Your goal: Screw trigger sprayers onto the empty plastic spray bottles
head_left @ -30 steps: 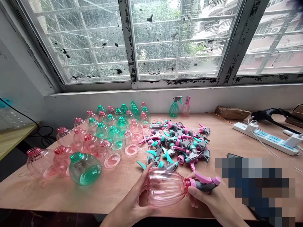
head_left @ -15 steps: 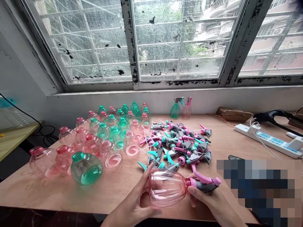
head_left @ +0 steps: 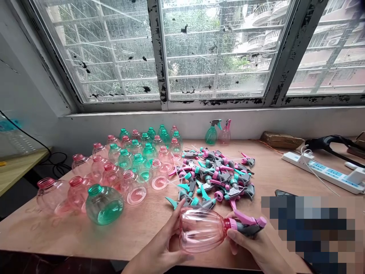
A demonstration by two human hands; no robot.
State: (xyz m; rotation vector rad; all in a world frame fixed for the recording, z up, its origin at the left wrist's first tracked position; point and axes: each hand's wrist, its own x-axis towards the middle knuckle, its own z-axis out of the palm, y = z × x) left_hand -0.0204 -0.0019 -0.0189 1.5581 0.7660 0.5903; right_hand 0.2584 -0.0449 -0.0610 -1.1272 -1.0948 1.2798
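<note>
A clear pink spray bottle point(head_left: 202, 229) lies sideways in the air above the table's front edge, its base to the left. My left hand point(head_left: 168, 239) is closed around the base end, thumb below and fingers above. At the neck, my right hand point(head_left: 248, 243) grips the pink collar of the grey-and-pink trigger sprayer point(head_left: 249, 223), which sits on the bottle's mouth. Just behind the bottle is a heap of loose trigger sprayers point(head_left: 216, 175) in grey, pink and teal. Open pink and green bottles stand to the left, the nearest a green bottle point(head_left: 104, 205).
Two bottles with sprayers on, one green point(head_left: 211, 135) and one pink point(head_left: 225, 135), stand by the wall. A white power strip point(head_left: 322, 173), a brown package point(head_left: 282, 140) and a dark phone point(head_left: 285, 193) lie to the right. A blurred patch covers the lower right.
Both hands keep nearly the same hold on the spray bottle. The whole view has shifted down slightly; nothing else visibly moved.
</note>
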